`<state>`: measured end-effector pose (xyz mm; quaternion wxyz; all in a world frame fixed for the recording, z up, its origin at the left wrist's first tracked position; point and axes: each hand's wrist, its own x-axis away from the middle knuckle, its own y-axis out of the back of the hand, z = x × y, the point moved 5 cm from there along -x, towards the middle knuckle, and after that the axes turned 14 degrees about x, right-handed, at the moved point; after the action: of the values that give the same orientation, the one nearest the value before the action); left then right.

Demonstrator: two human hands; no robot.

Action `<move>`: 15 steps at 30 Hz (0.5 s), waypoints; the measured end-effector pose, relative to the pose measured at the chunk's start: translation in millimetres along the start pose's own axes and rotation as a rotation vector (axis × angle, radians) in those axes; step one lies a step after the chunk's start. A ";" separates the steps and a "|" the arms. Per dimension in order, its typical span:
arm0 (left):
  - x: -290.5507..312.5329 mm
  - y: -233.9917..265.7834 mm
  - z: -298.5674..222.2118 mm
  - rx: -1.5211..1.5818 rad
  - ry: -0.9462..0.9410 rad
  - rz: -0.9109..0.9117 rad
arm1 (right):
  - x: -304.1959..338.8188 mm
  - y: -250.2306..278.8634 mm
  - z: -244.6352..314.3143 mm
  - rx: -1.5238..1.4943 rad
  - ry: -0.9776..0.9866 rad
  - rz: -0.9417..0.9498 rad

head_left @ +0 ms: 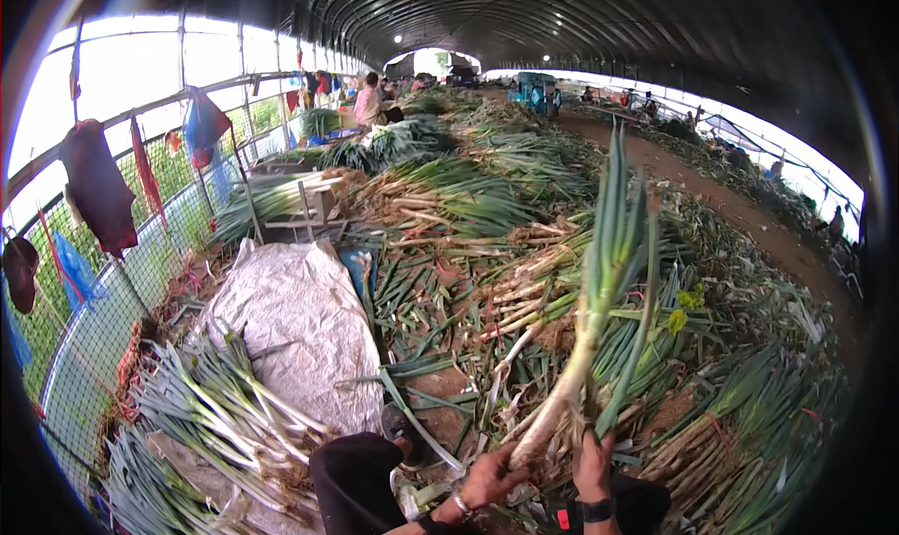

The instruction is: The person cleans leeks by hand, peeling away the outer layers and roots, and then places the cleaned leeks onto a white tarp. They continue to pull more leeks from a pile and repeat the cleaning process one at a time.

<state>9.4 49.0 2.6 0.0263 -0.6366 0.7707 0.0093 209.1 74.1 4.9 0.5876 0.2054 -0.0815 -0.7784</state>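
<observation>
Cleaned leeks [220, 413] are lying at your left beside a grey tarp [295, 324]. Your left hand [489, 479] is gripping the white root end of a leek [585, 319], holding it upright over the pile [487, 254]; your right hand [593, 465] is closing on its loose outer leaf

I am in a long farm tunnel with a dark arched roof [562, 20] and a dirt path [749, 216] on the right. Heaps of green onions [468, 198] cover the ground until the far end. A wire mesh fence [140, 263] closes the left side, and other workers [367, 99] sit far away.
</observation>
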 end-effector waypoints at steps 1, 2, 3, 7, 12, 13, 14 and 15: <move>-6.8 0.5 6.3 -0.043 0.037 -0.036 | 7.4 -17.6 -23.2 -0.142 -0.116 0.082; -10.4 0.0 4.5 0.105 0.013 -0.055 | 15.6 -36.9 -46.4 -0.291 -0.245 0.156; -8.3 55.9 -11.8 -0.014 -0.052 -0.059 | 22.6 -55.2 -56.2 -0.358 -0.379 0.201; 0.7 50.1 -32.6 -0.098 0.002 -0.066 | 78.9 -52.4 -170.9 -0.200 -0.702 0.782; 13.7 45.4 -30.0 -0.119 -0.027 0.000 | -16.4 -3.6 -85.1 -0.067 -0.302 0.351; 16.7 40.6 -24.8 -0.066 -0.058 0.022 | -30.1 7.0 -36.8 -0.316 -0.402 0.292; 20.0 30.9 -12.1 -0.029 -0.063 0.041 | -43.0 17.0 -4.6 -0.479 -0.290 0.339; 22.2 20.5 1.0 -0.121 0.141 0.160 | -56.2 22.8 16.5 -0.585 -0.197 0.272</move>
<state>-14.8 31.2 0.1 -0.0676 -0.5726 0.8170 0.0131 235.0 118.7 40.8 0.7093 -0.0609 0.0625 -0.6994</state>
